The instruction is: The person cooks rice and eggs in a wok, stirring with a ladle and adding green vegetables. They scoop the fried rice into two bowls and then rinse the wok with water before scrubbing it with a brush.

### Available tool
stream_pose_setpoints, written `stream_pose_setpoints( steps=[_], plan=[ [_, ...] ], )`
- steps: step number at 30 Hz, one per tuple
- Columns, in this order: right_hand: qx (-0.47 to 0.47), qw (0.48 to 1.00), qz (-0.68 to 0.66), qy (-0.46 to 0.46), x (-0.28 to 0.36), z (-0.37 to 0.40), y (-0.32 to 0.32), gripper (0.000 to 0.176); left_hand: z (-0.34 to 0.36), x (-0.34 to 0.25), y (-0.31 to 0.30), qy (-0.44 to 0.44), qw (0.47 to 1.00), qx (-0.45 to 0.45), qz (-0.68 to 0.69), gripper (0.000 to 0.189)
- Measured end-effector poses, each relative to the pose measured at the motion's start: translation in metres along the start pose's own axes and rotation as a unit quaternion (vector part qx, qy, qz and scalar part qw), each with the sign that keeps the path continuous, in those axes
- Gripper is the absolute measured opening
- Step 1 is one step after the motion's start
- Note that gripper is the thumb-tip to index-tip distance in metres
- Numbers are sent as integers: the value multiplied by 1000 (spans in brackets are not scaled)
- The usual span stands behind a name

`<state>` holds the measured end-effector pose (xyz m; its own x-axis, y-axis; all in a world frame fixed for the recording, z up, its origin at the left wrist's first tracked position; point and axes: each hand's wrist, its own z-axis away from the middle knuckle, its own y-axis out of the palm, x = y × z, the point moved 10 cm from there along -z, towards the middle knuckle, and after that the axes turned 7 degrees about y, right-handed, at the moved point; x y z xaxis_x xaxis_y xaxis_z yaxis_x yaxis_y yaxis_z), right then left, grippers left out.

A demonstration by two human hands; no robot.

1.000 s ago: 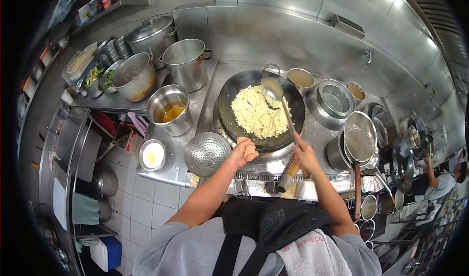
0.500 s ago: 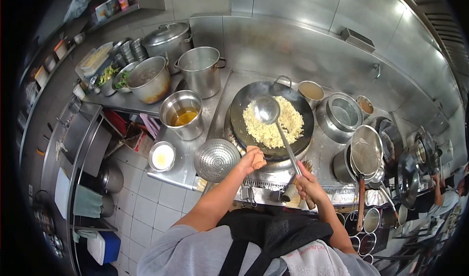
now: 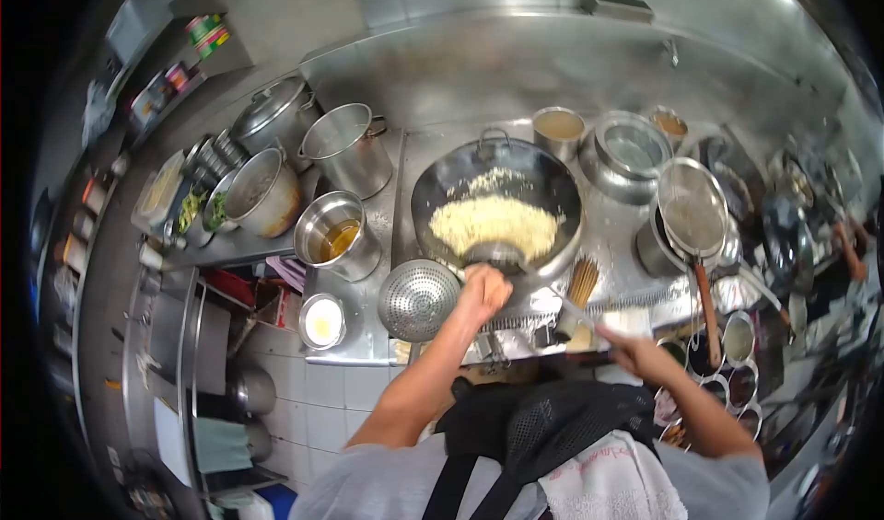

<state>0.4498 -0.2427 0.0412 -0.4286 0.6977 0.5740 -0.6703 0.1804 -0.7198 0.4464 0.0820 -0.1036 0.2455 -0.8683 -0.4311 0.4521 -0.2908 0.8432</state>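
At the wok's near edge, my left hand [image 3: 486, 292] is closed in a fist, gripping it; the grip itself is hidden under the fingers. The dark wok [image 3: 543, 156] is tipped toward me and holds yellow fried rice [image 3: 497, 224], heaped in its near half. My right hand [image 3: 642, 356], smeared by motion, is wrapped round the end of a long ladle [image 3: 569, 306]. The ladle's bowl rests low in the wok, against the near side of the rice. A bamboo wok brush [image 3: 583, 283] lies between the ladle handle and the stove's right part.
Left of the wok are a perforated strainer [image 3: 420, 299], a pot of amber liquid [image 3: 354, 260] and a white-filled bowl [image 3: 322, 321]. A mesh sieve [image 3: 692, 209] sits on a pot at right. Seasoning containers [image 3: 738, 338] stand near my right arm. Another person's hand [image 3: 849, 248] shows far right.
The ladle's bowl has dropped from above the rice to the wok's near side. My right hand has moved right and nearer me. The rice has gathered toward me, and the view has turned.
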Motion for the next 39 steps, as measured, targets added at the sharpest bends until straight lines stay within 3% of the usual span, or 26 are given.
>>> stream_pose_setpoints(
  steps=[1,3,4,5,6,8,9,11,12,13,14,15,17,19,20,21,22,24,25,26,29,32,34,36,38,39],
  plan=[
    [-59,996,72,-2,-7,-28,1,64,-5,1,-9,-5,993,-14,-115,19],
    [-150,983,99,-17,-9,-76,6,60,22,13,-25,26,997,-52,-47,13],
    [-176,979,104,-10,-14,-98,9,59,33,22,-44,26,997,36,-61,14],
    [-202,975,95,-2,7,-90,-4,58,51,35,-72,-30,997,37,-65,8],
    [-195,977,84,1,15,-79,-10,59,58,38,-99,-37,995,29,-86,8],
    [-155,987,40,0,25,-52,-11,59,76,18,-80,-14,986,-10,-166,15],
    [-154,987,39,-2,27,-31,-13,59,72,7,-68,15,986,-38,-164,16],
    [-126,984,-121,-19,24,3,-11,58,40,-4,-36,7,998,-48,-41,12],
    [-115,987,-113,-19,16,7,4,58,22,-8,-31,23,997,-33,-64,12],
    [-156,973,-158,-66,11,13,9,57,3,-11,-28,41,995,-16,-86,13],
    [-198,952,-203,-114,6,20,11,56,-5,-3,-29,-27,997,-44,-61,10],
    [-197,950,-229,-86,-2,18,26,57,-8,-5,-24,-21,997,-43,-55,10],
    [-99,955,-268,84,-53,-17,92,57,-6,-4,-29,-23,993,-89,-70,12],
    [-170,951,-255,-46,-47,-46,97,57,7,9,-12,-45,995,-81,-44,10],
    [-83,961,-252,71,-45,-50,93,57,20,13,-10,-31,994,-88,-61,9],
    [-85,960,-257,70,-50,-53,92,57,26,14,-13,-16,992,-94,-82,7],
    [-135,939,-317,20,-51,-52,84,56,23,19,-11,-24,996,-37,-74,9],
    [-208,896,-391,-30,-70,-44,73,55,24,16,-11,-18,995,-51,-84,9],
    [-328,903,-263,-91,-75,-30,48,57,26,15,-13,-5,994,-65,-83,9],
    [-316,913,-257,-31,-99,-28,42,58,18,16,-26,-3,996,-37,-86,8],
    [-312,928,-173,110,-148,-13,17,64,32,20,-28,-4,994,-64,-90,12],
    [-387,913,-109,74,-194,-14,12,68,27,27,-41,-5,994,-35,-102,19],
    [-329,925,-45,184,-211,-14,9,59,29,32,-45,-7,993,-43,-113,22],
    [-312,924,-11,222,-210,-22,6,56,33,33,-44,-8,992,-45,-122,23],
    [-399,909,93,72,-156,-37,-17,53,33,34,-39,-6,991,-52,-125,23],
    [-352,935,46,-5,-128,-54,-9,51,36,33,-40,-5,990,-62,-127,23]
  ],
)
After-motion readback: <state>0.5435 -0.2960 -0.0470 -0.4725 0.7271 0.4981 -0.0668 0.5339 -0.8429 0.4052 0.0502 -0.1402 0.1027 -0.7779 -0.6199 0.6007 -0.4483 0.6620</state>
